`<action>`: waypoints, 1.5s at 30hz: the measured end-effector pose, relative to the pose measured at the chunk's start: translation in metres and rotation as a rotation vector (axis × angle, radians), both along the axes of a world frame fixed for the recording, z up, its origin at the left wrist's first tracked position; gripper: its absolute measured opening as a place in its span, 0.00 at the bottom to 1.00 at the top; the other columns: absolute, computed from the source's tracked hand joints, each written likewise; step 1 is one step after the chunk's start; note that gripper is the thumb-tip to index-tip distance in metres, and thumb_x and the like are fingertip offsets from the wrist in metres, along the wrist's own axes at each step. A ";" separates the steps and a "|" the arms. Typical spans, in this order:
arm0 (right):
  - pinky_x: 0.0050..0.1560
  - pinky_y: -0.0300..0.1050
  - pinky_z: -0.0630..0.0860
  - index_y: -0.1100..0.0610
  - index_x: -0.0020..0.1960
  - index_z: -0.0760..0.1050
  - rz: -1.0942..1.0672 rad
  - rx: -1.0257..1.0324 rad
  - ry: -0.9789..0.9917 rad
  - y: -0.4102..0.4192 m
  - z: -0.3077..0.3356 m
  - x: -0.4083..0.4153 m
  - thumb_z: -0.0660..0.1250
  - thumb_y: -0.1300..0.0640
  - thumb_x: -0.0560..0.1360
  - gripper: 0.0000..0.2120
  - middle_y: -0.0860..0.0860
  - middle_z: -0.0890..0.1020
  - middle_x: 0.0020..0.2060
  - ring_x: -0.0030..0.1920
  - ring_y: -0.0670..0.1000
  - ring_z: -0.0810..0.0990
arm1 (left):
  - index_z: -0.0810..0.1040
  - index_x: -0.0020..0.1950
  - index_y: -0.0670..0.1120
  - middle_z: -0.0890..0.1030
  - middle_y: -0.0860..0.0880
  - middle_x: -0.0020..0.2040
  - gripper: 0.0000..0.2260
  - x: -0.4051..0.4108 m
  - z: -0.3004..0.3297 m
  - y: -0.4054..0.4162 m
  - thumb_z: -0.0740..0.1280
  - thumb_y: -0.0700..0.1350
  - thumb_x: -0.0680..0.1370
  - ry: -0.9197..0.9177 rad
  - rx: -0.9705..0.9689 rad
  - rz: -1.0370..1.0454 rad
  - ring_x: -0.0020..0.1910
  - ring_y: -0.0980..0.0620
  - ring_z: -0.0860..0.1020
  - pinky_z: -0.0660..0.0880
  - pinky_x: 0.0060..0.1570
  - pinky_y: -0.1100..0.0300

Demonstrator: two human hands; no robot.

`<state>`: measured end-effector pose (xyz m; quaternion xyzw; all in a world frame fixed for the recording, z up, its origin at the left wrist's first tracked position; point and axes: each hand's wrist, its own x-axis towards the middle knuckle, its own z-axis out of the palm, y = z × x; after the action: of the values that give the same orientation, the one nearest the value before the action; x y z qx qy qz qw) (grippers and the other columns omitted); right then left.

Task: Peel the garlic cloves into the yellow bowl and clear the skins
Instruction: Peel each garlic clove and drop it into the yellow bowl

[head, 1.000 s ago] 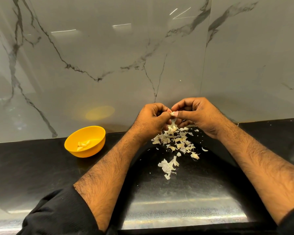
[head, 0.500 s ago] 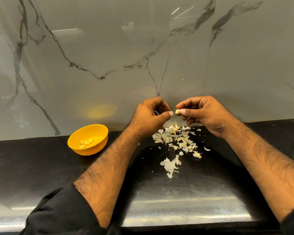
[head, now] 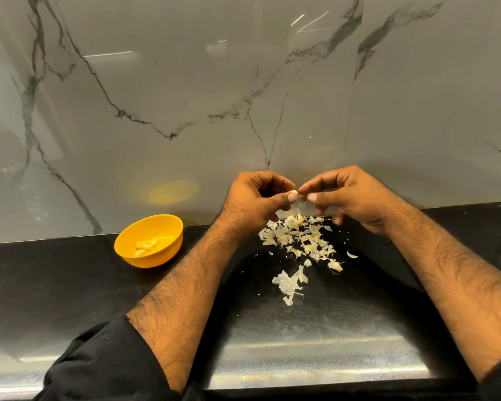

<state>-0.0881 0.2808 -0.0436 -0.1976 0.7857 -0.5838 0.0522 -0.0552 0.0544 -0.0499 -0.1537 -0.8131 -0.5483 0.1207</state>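
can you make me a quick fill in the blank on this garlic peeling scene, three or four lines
1. The round yellow plastic bowl holds peeled garlic ____.
2. The pale papery skins lie on the ____ countertop.
3. The bowl sits on the person's ____ side.
4. The left hand and right hand pinch one small clove ____ the skins.

Missing: cloves; black; left; above

Black glossy countertop [head: 70, 285] runs along the marble wall — a yellow bowl [head: 148, 241] sits on it at left, and a scatter of garlic skins [head: 298, 241] lies near the middle — well apart.
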 end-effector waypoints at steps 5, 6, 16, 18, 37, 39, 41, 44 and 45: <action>0.42 0.41 0.81 0.53 0.52 0.83 -0.132 0.173 0.182 0.000 0.008 0.005 0.79 0.60 0.73 0.10 0.48 0.86 0.45 0.36 0.42 0.82 | 0.86 0.57 0.42 0.88 0.47 0.47 0.06 -0.002 0.000 -0.003 0.74 0.38 0.80 -0.019 0.035 -0.016 0.45 0.50 0.87 0.85 0.44 0.55; 0.48 0.44 0.83 0.51 0.54 0.83 -0.113 0.181 0.181 0.000 0.008 0.006 0.80 0.62 0.72 0.14 0.47 0.86 0.50 0.38 0.42 0.82 | 0.86 0.57 0.42 0.88 0.47 0.48 0.06 -0.002 0.000 -0.004 0.74 0.38 0.80 -0.020 0.037 -0.019 0.46 0.50 0.87 0.85 0.44 0.55; 0.38 0.45 0.84 0.52 0.52 0.87 -0.040 0.116 0.268 -0.017 0.003 0.010 0.76 0.54 0.77 0.05 0.51 0.87 0.42 0.39 0.50 0.84 | 0.79 0.54 0.39 0.88 0.42 0.45 0.13 0.000 0.000 -0.001 0.80 0.40 0.75 -0.023 0.066 0.009 0.43 0.45 0.89 0.86 0.42 0.50; 0.39 0.48 0.84 0.55 0.50 0.85 -0.101 0.087 0.245 -0.015 0.002 0.008 0.72 0.54 0.80 0.05 0.53 0.85 0.40 0.36 0.50 0.82 | 0.78 0.52 0.40 0.87 0.42 0.44 0.11 -0.001 0.000 -0.001 0.79 0.39 0.77 -0.019 0.073 0.043 0.42 0.44 0.88 0.85 0.39 0.51; 0.40 0.48 0.86 0.64 0.46 0.85 -0.135 0.030 -0.040 -0.024 0.003 0.019 0.79 0.64 0.72 0.05 0.60 0.87 0.39 0.38 0.56 0.87 | 0.84 0.46 0.51 0.86 0.52 0.39 0.07 0.013 -0.008 -0.019 0.75 0.52 0.80 0.080 -0.229 0.298 0.38 0.52 0.86 0.87 0.44 0.46; 0.42 0.49 0.86 0.63 0.45 0.86 -0.131 0.062 -0.032 -0.033 0.003 0.023 0.80 0.63 0.72 0.05 0.58 0.88 0.39 0.39 0.56 0.87 | 0.83 0.44 0.53 0.85 0.53 0.37 0.08 0.021 -0.001 -0.025 0.75 0.54 0.79 0.106 -0.298 0.322 0.39 0.52 0.86 0.86 0.43 0.45; 0.44 0.51 0.87 0.62 0.44 0.86 -0.127 0.089 -0.020 -0.044 0.006 0.026 0.80 0.63 0.73 0.04 0.57 0.88 0.38 0.40 0.57 0.88 | 0.82 0.44 0.53 0.84 0.54 0.36 0.08 0.029 0.012 -0.032 0.74 0.55 0.79 0.129 -0.407 0.319 0.38 0.53 0.85 0.85 0.43 0.46; 0.45 0.50 0.87 0.61 0.45 0.85 -0.108 0.102 0.005 -0.073 0.013 0.033 0.78 0.62 0.75 0.03 0.56 0.88 0.39 0.40 0.55 0.88 | 0.83 0.46 0.52 0.83 0.56 0.38 0.07 0.045 0.037 -0.057 0.73 0.54 0.80 0.154 -0.551 0.364 0.40 0.54 0.84 0.85 0.46 0.49; 0.45 0.49 0.87 0.62 0.46 0.85 -0.092 0.098 0.011 -0.084 0.018 0.037 0.77 0.62 0.76 0.02 0.56 0.88 0.39 0.40 0.55 0.88 | 0.83 0.46 0.52 0.84 0.55 0.39 0.07 0.048 0.044 -0.068 0.72 0.54 0.80 0.149 -0.576 0.389 0.40 0.53 0.84 0.85 0.47 0.49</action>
<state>-0.0515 0.1965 -0.0258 -0.1620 0.8220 -0.5452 0.0306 -0.0070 -0.0139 -0.0058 -0.0633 -0.9373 -0.2507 0.2335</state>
